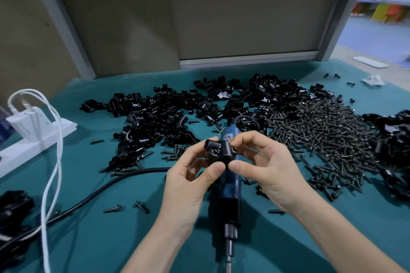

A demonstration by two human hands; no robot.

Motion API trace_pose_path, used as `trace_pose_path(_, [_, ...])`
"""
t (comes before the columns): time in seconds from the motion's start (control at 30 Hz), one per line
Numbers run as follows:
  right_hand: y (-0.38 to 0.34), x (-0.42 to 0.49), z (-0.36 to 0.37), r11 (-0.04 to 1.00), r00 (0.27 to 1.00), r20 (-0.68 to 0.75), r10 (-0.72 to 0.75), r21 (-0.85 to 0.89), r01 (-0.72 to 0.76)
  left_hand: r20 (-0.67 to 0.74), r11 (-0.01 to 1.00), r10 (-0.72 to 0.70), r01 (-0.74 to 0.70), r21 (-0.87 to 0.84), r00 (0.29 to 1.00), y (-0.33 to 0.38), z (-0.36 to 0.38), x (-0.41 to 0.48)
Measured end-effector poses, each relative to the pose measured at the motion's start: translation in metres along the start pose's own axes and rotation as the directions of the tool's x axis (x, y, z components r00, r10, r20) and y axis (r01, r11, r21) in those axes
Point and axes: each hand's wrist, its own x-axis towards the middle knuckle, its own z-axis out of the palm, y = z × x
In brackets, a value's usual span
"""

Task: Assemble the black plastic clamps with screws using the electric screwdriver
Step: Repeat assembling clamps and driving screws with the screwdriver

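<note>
Black plastic clamp (218, 150) at centre, over the blue electric screwdriver (230, 186), which is parked flat with its bit toward 6 o'clock. Left hand (188, 184) and right hand (273, 175) pinch opposite ends, thumbs and fingertips clamped on, probably aligning the halves. Heap of loose black screws (321, 131) at 3 o'clock, within reach.
</note>
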Motion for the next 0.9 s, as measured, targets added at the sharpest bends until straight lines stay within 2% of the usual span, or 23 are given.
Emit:
trace_pose_path(0.13, [0.003,0.0,0.0,0.999,0.999,0.002,0.043,0.015,-0.043,-0.008,1.0,0.01,-0.01,-0.009,1.0,0.002,0.004,-0.001])
trace_pose_path(0.33, [0.005,-0.002,0.002,0.999,0.999,0.026,0.032,0.041,-0.033,-0.042,0.997,-0.029,0.025,-0.079,0.999,0.002,0.007,-0.004])
trace_pose_path(0.43, [0.005,-0.005,0.007,0.998,0.998,0.032,0.056,0.029,-0.057,-0.051,0.986,-0.05,0.041,-0.161,0.997,0.001,0.007,-0.005])
trace_pose_path(0.5, [0.0,-0.006,0.009,0.996,0.995,0.053,0.081,-0.053,-0.078,-0.028,0.972,-0.077,0.068,-0.227,0.997,-0.001,0.005,-0.006])
trace_pose_path(0.57, [-0.015,-0.003,-0.001,0.972,0.992,0.082,0.094,-0.221,-0.074,0.002,0.951,-0.117,0.113,-0.289,0.993,0.0,0.003,-0.007])
trace_pose_path(0.6, [-0.023,-0.001,-0.012,0.954,0.996,0.049,0.073,-0.296,-0.056,0.002,0.937,-0.151,0.143,-0.319,0.989,0.0,0.002,-0.007])
trace_pose_path(0.63, [-0.031,0.003,-0.027,0.935,0.999,-0.049,0.023,-0.353,-0.039,-0.009,0.919,-0.196,0.181,-0.351,0.981,-0.001,-0.001,-0.006])
trace_pose_path(0.7, [-0.042,0.007,-0.06,0.857,0.939,-0.324,-0.118,-0.51,-0.068,-0.05,0.866,-0.316,0.267,-0.423,0.947,-0.006,-0.008,-0.006])
trace_pose_path(0.73, [-0.042,0.008,-0.075,0.776,0.903,-0.398,-0.163,-0.617,-0.132,-0.067,0.837,-0.369,0.3,-0.457,0.927,-0.008,-0.011,-0.006])
trace_pose_path(0.77, [-0.038,0.008,-0.087,0.678,0.901,-0.408,-0.148,-0.705,-0.207,-0.08,0.816,-0.403,0.318,-0.483,0.912,-0.01,-0.013,-0.005])
trace_pose_path(0.8, [-0.03,0.008,-0.095,0.589,0.928,-0.365,-0.073,-0.766,-0.255,-0.085,0.803,-0.421,0.328,-0.497,0.903,-0.011,-0.015,-0.005])
trace_pose_path(0.9, [-0.004,-0.001,-0.099,0.362,0.973,-0.132,0.189,-0.912,-0.194,-0.092,0.79,-0.442,0.339,-0.511,0.892,-0.012,-0.017,-0.004])
